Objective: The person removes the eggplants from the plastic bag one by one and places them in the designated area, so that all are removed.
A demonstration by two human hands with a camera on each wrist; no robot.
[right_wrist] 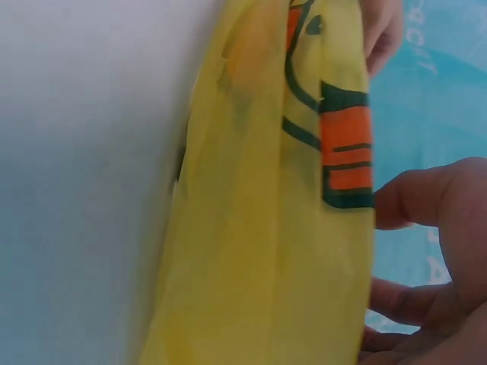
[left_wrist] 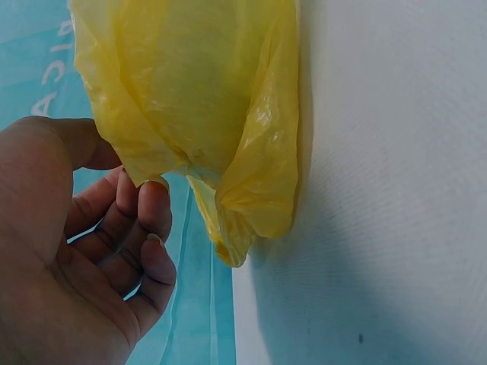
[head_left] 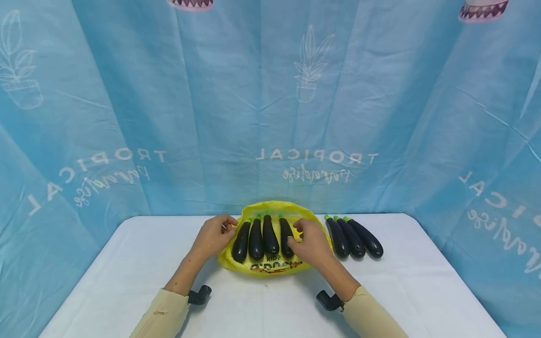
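Observation:
A yellow plastic bag (head_left: 276, 270) with dark printing lies spread on the table, its mouth facing up. Several dark eggplants (head_left: 256, 239) with green stems lie side by side in it. At the bag's left edge my left hand (head_left: 214, 236) pinches the yellow plastic; in the left wrist view its thumb passes behind the bag's edge (left_wrist: 175, 91). My right hand (head_left: 312, 241) is over the bag's right side, thumb and fingers apart, the thumb beside the rightmost eggplant (head_left: 286, 237) there. In the right wrist view the bag's wall (right_wrist: 259, 228) hides its fingertips.
Three more eggplants (head_left: 354, 238) lie together on the white table (head_left: 262, 310), just right of the bag. Behind the table hangs a blue curtain (head_left: 228, 117) with white lettering. A black wrist camera (head_left: 200, 295) sits under the left forearm, another (head_left: 329, 300) under the right.

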